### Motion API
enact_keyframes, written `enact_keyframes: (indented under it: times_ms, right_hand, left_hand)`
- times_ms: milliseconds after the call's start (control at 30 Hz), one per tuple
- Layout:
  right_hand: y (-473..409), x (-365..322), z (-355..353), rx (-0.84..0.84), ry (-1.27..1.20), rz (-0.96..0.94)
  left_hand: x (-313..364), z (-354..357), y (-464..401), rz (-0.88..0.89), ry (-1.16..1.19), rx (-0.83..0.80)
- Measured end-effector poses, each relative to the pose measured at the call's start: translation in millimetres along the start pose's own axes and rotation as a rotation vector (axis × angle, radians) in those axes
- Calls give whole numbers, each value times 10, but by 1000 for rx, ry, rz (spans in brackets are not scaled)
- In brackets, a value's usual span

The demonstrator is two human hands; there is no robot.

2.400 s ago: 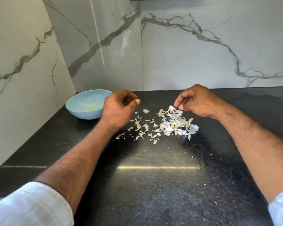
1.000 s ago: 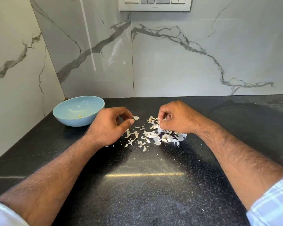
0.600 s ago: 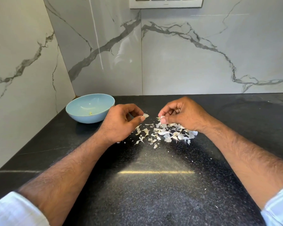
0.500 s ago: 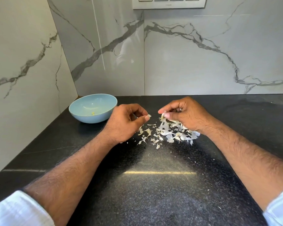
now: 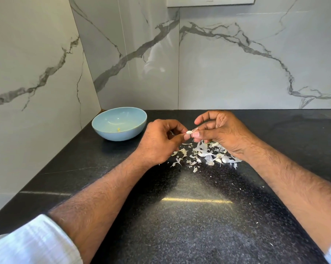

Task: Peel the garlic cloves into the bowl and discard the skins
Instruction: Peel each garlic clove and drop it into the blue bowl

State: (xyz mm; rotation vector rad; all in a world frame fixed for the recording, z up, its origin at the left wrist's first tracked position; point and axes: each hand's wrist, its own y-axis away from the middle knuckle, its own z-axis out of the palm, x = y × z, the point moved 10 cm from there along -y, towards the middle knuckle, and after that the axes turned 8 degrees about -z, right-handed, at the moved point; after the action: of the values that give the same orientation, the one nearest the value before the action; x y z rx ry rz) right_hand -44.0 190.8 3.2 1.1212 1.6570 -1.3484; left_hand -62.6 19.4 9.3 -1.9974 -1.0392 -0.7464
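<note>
On the counter (image 5: pixel 189 216) lies a pile of skins (image 5: pixel 204 155), thin and light. Above it the left hand (image 5: pixel 160 141) and right hand (image 5: pixel 221 132) both pinch one clove (image 5: pixel 189 132) with their fingertips. It looks small and slippery; better to hold its ends. The bowl (image 5: pixel 119 123) stands further left.

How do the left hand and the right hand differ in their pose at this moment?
The left hand is curled, with its back to the camera; the right hand lifts its index finger away. The left hand is nearer the blue bowl; the right hand is above the skin pile. Both pinch the same garlic clove.
</note>
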Motion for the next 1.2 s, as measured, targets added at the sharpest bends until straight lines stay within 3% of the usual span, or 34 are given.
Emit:
enact_keyframes:
  times_ms: [100,300,633,733,900,1200]
  right_hand:
    - [10,12,37,-48,55,7]
    - [9,-63,-38,-16,477,-97]
    - [74,-361,121,31,527,-330]
    - [58,-376,43,39,545,-298]
    - [31,-156,19,-140,910,-112]
    - [86,-377,195,55,568,-309]
  left_hand:
    - [18,-3,7,22,-37,7]
    - [-120,-126,-28,-54,-77,61]
    - [-55,-33,-4,-40,-75,2]
    - [-89,-72,-14,-72,-75,28]
    - [-173,-163,-28,-144,-27,68]
    - [-119,-79,-22,-99,21,-4]
